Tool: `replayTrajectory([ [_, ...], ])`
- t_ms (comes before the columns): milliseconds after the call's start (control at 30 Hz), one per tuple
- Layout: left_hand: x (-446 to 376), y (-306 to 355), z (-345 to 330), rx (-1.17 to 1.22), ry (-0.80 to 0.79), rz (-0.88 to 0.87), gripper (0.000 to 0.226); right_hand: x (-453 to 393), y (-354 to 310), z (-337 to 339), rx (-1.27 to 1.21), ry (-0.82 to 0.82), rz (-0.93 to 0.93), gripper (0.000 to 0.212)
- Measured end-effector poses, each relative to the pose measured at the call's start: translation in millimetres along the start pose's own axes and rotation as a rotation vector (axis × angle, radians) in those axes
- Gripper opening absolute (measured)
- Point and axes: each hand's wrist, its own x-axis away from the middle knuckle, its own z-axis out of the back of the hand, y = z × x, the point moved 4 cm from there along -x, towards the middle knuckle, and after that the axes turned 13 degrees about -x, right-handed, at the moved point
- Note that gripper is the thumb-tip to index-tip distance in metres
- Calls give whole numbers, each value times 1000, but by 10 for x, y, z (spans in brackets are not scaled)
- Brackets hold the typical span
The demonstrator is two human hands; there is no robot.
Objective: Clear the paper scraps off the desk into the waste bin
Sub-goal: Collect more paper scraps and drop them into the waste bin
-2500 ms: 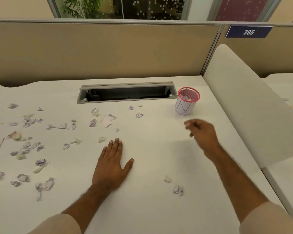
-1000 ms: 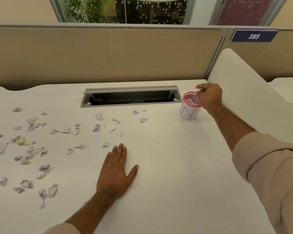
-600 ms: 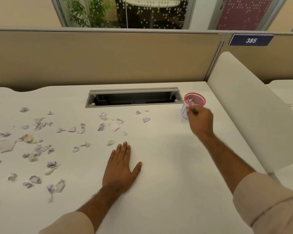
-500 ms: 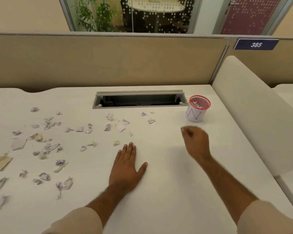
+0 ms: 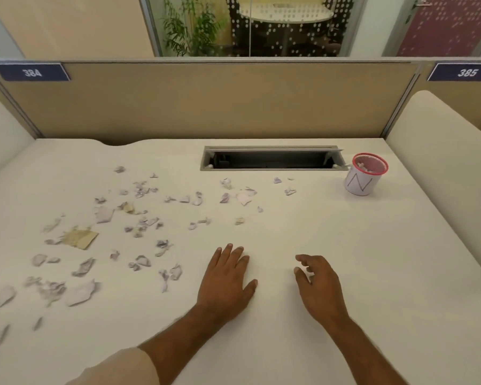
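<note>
Both hands (image 5: 225,284) (image 5: 320,284) lay empty, fingers loose, on bare desk (image 5: 345,245) near of the bin (image 5: 365,175), scraps (image 5: 139,226) spread far left of it.

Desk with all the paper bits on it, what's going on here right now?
A person is clearing torn paper scraps from a white desk into a small red-rimmed mesh bin at the far right, which already holds a few pieces. The left hand lies flat on the desk; the right hand hovers empty beside it. Most scraps are spread over the left half.
</note>
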Motion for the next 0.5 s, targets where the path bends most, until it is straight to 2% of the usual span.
replayTrajectory([
  [133, 266, -549, 42, -5, 57, 83, 50, 112, -186, -320, -7, -58, 28, 25],
  [233, 419, -957, -28, 25, 6, 144, 47, 194, -316, -566, 2, -109, 48, 25],
  [367, 557, -1236, -231, 145, -91, 72, 50, 251, -462, -802, 26, -164, 60, 25],
  [500, 703, -1384, -286, 261, -44, 4, 46, 265, -558, -959, 36, -195, 49, 24],
])
